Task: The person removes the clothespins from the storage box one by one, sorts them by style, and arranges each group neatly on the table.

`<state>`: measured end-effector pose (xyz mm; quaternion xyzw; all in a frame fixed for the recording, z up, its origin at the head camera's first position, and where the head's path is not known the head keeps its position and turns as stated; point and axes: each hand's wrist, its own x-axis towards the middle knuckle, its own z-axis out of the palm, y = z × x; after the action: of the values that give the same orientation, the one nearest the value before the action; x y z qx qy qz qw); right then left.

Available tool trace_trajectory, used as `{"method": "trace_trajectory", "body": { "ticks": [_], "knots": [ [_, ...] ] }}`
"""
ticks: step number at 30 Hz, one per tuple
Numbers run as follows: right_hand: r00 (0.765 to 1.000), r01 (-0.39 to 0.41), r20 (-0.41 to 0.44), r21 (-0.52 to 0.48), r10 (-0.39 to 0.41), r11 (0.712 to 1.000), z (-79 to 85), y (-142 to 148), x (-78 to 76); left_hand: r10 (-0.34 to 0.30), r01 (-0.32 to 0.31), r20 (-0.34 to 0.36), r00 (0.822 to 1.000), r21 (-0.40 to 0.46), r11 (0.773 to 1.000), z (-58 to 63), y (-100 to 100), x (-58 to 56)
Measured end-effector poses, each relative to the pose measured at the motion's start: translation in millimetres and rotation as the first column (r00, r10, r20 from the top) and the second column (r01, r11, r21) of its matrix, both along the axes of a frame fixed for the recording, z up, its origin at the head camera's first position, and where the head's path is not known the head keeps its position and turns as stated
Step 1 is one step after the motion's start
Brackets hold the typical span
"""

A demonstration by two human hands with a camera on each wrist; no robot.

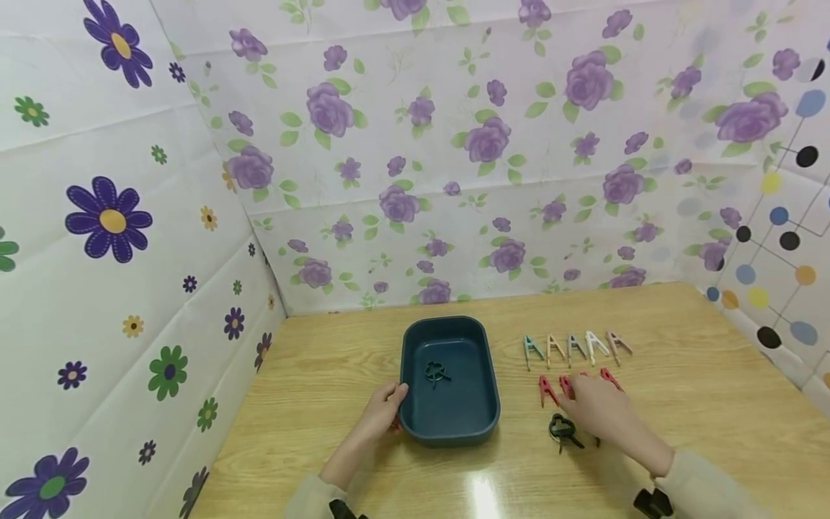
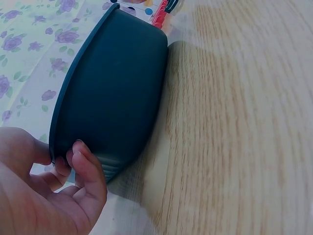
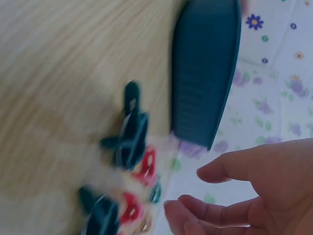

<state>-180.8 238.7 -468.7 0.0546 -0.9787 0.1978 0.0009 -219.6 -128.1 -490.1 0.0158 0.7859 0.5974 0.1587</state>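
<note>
A dark teal plastic basin point(image 1: 454, 430) stands on the wooden table. My left hand point(image 1: 384, 407) grips its left rim, thumb at the edge and fingers curled beneath, as the left wrist view shows. Inside the basin lies a dark green clip point(image 1: 436, 372). My right hand point(image 1: 599, 411) hovers over a row of red clothespins point(image 1: 547, 391), partly hiding them. Its thumb and fingers stand apart with nothing between them in the right wrist view. Closer to me, another dark green clip point(image 1: 563, 429) lies on the table; a further green clip point(image 3: 100, 215) shows in the right wrist view.
Behind the red row is a line of several clothespins point(image 1: 572, 349) in pale blue, beige, grey, white and dusty pink. Flowered cloth point(image 1: 415, 180) forms the back wall, with patterned cloth on both sides. A small red bit point(image 1: 395, 425) shows beside the left hand.
</note>
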Motion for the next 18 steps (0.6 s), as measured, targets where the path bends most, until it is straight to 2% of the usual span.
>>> {"method": "trace_trajectory", "body": {
  "ticks": [3, 5, 10, 14, 18],
  "knots": [
    [0.998, -0.032, -0.052, -0.003, 0.032, 0.999, 4.2, -16, -6.4, 0.003, -0.003, -0.006, 1.000, -0.006, 1.000, -0.7, 0, 0.1],
    [0.995, -0.057, -0.082, -0.003, 0.056, 0.998, 8.2, -27, -10.7, 0.006, -0.006, -0.008, 1.000, -0.009, 1.000, -7.1, -1, -2.7],
    [0.980, -0.105, -0.167, 0.010, 0.105, 0.994, 17.7, -53, -19.6, 0.002, -0.002, -0.002, 1.000, -0.006, 1.000, -7.3, -1, -2.9],
    [0.976, -0.128, -0.179, -0.001, 0.126, 0.992, 21.6, -70, -26.9, 0.006, -0.006, 0.002, 1.000, -0.009, 1.000, -6.8, 0, -3.5],
    [0.979, -0.144, -0.148, -0.018, 0.140, 0.989, 25.5, -88, -33.4, 0.014, -0.014, 0.000, 1.000, -0.004, 1.000, -6.3, 0, -3.6]
  ]
}}
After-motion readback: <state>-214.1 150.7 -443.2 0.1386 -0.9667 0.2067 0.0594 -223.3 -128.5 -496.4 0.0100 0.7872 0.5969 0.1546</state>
